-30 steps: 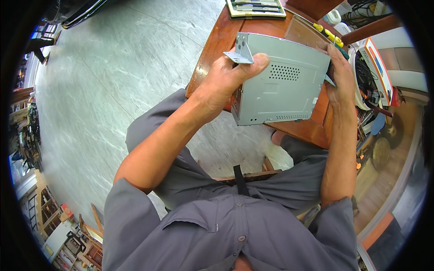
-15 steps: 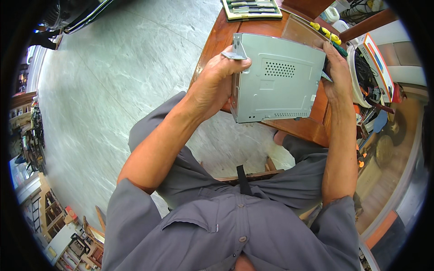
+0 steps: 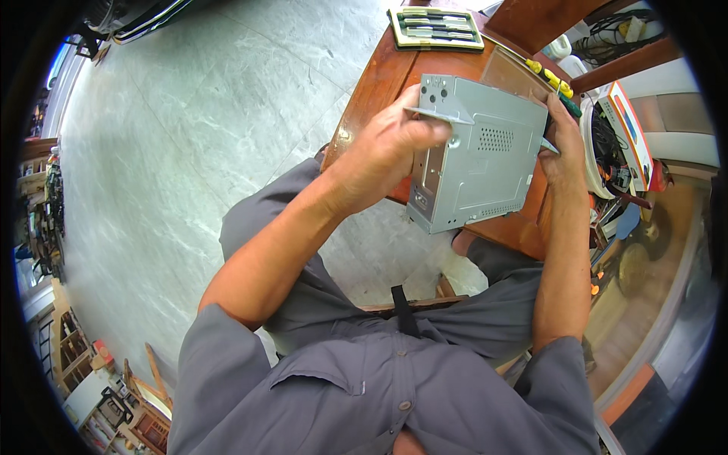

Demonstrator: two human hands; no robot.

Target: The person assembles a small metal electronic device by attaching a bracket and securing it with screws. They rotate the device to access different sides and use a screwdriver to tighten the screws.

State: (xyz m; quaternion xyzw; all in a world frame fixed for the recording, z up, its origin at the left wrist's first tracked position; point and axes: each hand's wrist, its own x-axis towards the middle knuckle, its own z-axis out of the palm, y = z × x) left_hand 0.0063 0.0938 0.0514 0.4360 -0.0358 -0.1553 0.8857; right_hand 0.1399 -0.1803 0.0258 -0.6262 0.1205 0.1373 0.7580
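— Box first: what's it look like?

— Grey sheet-metal box [image 3: 485, 171], rectangular, matte, looks like a bare equipment chassis. Broad face is turned up toward the cam, w/ a small patch of perforated vent holes near its right side. Flat tab w/ a few round holes sticks up at the top-left corner. Near edge has a darker open side w/ a slot-like cutout, interior not readable.

— Where's it sitting?

— Held up in both hands, tilted, over the near edge of the reddish-brown wooden desk [image 3: 379, 76]. Can't tell if its far side touches the desk.

— Left hand?

— Left hand [image 3: 383, 155] is at the box's left edge, fingers [image 3: 428, 133] curled and clamped around the corner just under the tab, thumb side pressed on the metal.

— Right hand?

— Right hand [image 3: 561, 148] is on the right edge, fingers wrapped over that side, grasping the box. Fingertips mostly hidden behind the metal.

— Anything else nearby?

— Flat tray of dark tools w/ a pale yellowish rim [image 3: 436, 29] at the far end of the desk, well apart from the box. Yellow-and-green handled screwdriver [image 3: 552, 80] lies just beyond the box's upper right corner. Right of the desk: white item w/ an orange edge [image 3: 626, 125] and a tangle of cables, details too small. Person wears a grey button shirt [image 3: 379, 387] and grey trousers, seated; pale marbled floor [image 3: 189, 136] to the left.
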